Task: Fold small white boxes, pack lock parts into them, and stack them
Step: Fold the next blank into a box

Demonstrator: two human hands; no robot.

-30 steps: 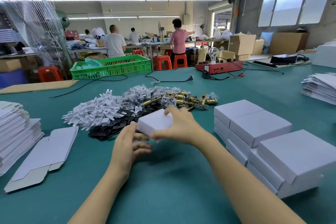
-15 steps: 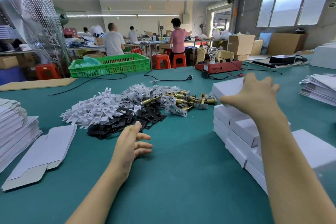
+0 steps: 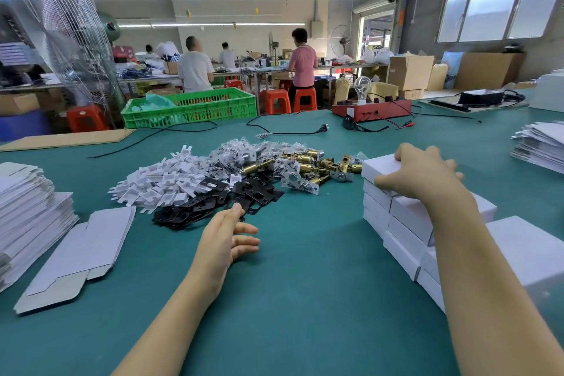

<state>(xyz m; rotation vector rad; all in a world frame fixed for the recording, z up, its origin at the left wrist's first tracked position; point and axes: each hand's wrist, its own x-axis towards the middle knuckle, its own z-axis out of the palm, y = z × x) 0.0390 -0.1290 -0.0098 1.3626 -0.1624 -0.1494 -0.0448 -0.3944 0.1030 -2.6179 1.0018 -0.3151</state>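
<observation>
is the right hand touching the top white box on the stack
Touching. The head view shows the right hand lying over the top white box, thumb against its near side and fingers on its top.

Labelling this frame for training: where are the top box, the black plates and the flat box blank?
top box (image 3: 380, 165): head view, lid.
black plates (image 3: 256, 192): head view, pile's right side.
flat box blank (image 3: 88, 247): head view, main panel.
</observation>
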